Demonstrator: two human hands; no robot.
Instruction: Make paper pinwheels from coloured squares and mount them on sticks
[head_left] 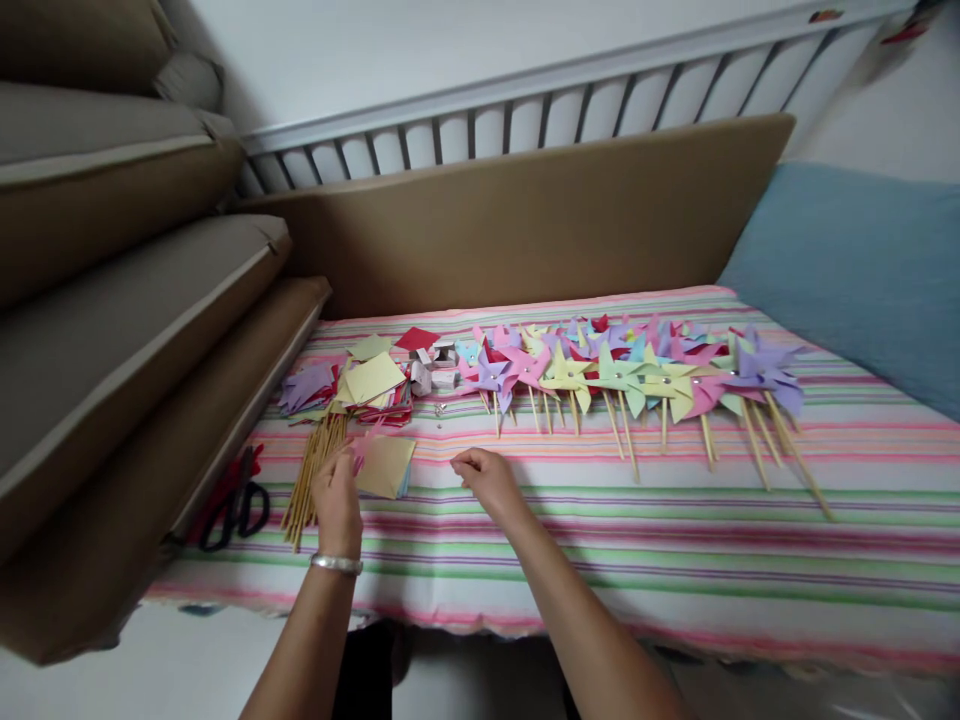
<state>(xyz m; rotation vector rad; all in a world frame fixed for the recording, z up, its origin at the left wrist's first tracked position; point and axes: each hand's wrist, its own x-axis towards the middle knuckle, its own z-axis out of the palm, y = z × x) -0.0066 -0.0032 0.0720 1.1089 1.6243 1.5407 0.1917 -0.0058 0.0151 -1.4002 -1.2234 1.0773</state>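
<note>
My left hand (337, 500), a bangle at its wrist, is closed on a pink cut paper piece (369, 440). Beneath it lie a bundle of wooden sticks (306, 485) and a small stack of paper squares (386, 468), tan on top. Over the striped cloth, my right hand (480, 472) is held in a pinch; whatever is between its fingertips is too small to make out. Tiny metallic bits (440, 410) lie on the cloth beyond it. Finished paper pinwheels (570, 375) on sticks lie in a long row to the right.
Scissors with black handles (236, 515) lie at the left. Behind the sticks are piles of coloured paper (375, 380), purple cut pieces (306, 388) and small open boxes (431, 370). Stacked cushions (135, 330) border the left, a brown board (525, 225) the back, a blue pillow (862, 270) the right.
</note>
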